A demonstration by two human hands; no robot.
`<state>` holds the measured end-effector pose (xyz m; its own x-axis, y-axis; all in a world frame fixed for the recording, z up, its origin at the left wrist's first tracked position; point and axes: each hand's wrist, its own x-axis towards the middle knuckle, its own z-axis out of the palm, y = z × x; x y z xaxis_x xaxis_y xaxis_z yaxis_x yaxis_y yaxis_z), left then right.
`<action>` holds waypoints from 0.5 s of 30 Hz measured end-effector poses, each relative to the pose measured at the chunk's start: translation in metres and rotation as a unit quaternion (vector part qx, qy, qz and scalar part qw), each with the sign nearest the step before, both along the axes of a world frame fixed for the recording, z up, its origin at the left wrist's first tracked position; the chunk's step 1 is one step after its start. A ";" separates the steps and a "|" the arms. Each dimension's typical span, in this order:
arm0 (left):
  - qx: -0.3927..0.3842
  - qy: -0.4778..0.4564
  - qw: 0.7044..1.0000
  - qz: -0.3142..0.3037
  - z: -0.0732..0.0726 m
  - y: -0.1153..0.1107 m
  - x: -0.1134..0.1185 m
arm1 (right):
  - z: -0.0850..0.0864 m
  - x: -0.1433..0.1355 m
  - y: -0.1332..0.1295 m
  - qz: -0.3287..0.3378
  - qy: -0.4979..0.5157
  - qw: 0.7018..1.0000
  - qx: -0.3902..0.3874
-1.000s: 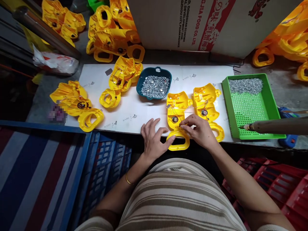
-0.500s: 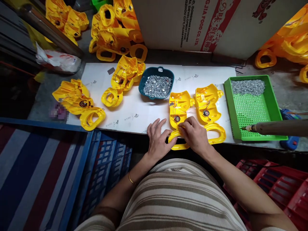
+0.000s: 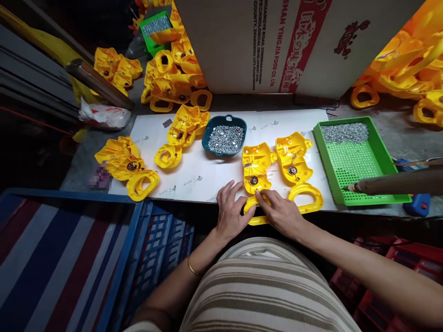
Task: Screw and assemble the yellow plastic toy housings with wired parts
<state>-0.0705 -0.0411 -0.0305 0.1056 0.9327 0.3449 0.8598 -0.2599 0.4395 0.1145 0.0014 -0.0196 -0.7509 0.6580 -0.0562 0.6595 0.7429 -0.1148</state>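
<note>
Yellow shell, open side up, lies on the white board at the near edge, btwn the teal bowl and green basket, w/ its handle loop jutting toward the person's striped shirt.

Biggest thing about: the carton, standing behind the board, red print on it. Low on the L, a blue-framed bin w/ a striped liner; low R, red crates. Green basket, R end of board, has metal pcs heaped at its far end; a dark rod pokes over it from the R. Teal bowl, mid-board, is full of small shiny pcs.

L hand: fingers spread wide, thumb on the loop's L end. R hand: fingers bunched narrow, tips down on the loop's top, nr the shell's bottom; can't tell if anything's pinched there.

2nd shell sits just R of the 1st, loop toward the person too. Smallest: a round speaker-like disc w/ thin wires, inside the 1st.
</note>
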 end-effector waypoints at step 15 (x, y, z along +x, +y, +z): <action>-0.111 0.136 0.985 -0.003 0.045 0.101 -0.006 | 0.006 0.008 0.004 -0.050 0.197 0.979 0.013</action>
